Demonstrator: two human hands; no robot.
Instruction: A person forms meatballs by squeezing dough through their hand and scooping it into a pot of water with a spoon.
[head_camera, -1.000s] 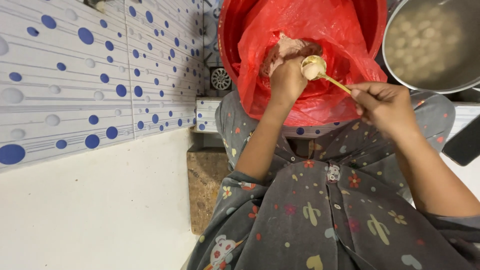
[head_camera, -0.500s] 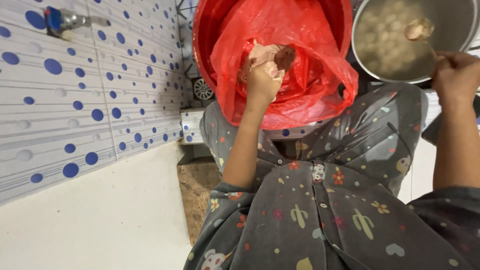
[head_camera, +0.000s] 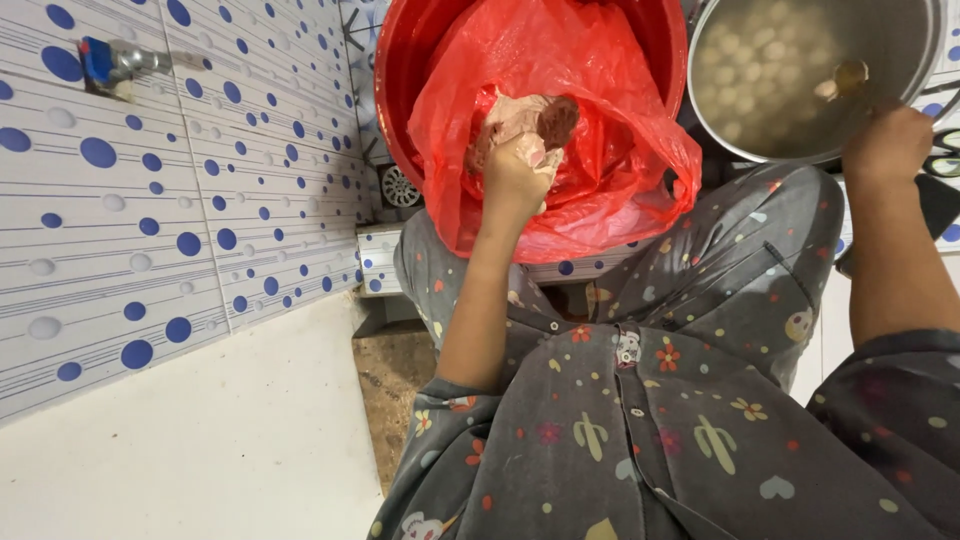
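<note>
Tiled wall (head_camera: 180, 200) behind; left hand (head_camera: 515, 175) closed round a paste lump (head_camera: 525, 125) in red bag (head_camera: 600, 110), right hand (head_camera: 885, 140) w/ spoon (head_camera: 850, 78) gripped over pot (head_camera: 800, 70).

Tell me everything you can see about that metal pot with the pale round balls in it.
The metal pot is round, grey and shiny-rimmed, cut off by the picture's top edge. It holds cloudy liquid with many pale balls floating in it. A spoon dips into it, held by the right hand at its near rim. It stands just right of the red basin, beyond the person's knee.
</note>
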